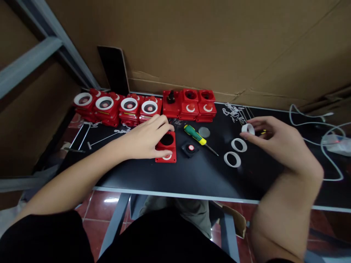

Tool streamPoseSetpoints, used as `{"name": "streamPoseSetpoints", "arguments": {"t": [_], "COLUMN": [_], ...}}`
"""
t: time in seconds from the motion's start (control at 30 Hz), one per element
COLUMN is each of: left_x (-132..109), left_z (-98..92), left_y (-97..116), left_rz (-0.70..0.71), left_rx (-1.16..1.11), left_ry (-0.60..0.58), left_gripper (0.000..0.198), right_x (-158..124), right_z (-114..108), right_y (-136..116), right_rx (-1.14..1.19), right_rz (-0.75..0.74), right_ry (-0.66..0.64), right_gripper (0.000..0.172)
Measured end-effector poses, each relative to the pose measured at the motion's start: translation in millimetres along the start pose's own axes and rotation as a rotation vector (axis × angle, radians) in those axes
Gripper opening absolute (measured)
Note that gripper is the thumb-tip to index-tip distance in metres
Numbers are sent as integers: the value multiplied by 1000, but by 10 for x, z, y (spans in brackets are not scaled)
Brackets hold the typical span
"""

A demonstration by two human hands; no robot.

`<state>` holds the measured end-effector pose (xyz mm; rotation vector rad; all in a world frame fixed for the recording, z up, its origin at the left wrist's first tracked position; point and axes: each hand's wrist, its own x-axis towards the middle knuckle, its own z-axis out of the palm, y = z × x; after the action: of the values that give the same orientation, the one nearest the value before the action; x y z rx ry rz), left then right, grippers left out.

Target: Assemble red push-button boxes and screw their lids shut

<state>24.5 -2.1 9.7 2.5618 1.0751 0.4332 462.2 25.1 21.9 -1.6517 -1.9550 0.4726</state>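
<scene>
My left hand (153,138) grips a red housing (173,148) that lies on the black table, fingers at its far side and thumb over its near part. A dark round opening shows in the housing. To the right, my right hand (270,135) pinches a white ring (248,128) between thumb and fingers. Two more rings, a nearer white ring (232,159) and a farther white ring (239,145), lie just left of that hand. Between my hands are a black square part (189,148) with a red-and-white centre, a green-and-yellow screwdriver (195,134) and a clear disc (204,132).
Several red units with white rings (128,109) stand along the back left. More red housings (190,106) without rings sit at the back middle. White cable (336,171) curls over the right side beside a plastic bag (338,144). A cardboard wall (205,47) rises behind.
</scene>
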Motion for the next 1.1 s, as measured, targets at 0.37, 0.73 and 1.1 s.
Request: {"name": "streamPoseSetpoints", "arguments": {"t": [0.37, 0.73, 1.1], "left_x": [-8, 64, 43], "left_z": [88, 380, 310], "left_y": [-87, -164, -133], "left_rz": [-129, -81, -138], "left_rx": [-190, -387, -405], "left_ry": [-104, -5, 0], "left_gripper": [54, 49, 49], "right_x": [-50, -135, -80], "right_z": [850, 1296, 1095], "right_y": [-1410, -1239, -1215], "right_rx": [24, 161, 120], "right_rz": [-628, -601, -600], "right_ry": [-289, -260, -335], "right_gripper": [40, 48, 62]}}
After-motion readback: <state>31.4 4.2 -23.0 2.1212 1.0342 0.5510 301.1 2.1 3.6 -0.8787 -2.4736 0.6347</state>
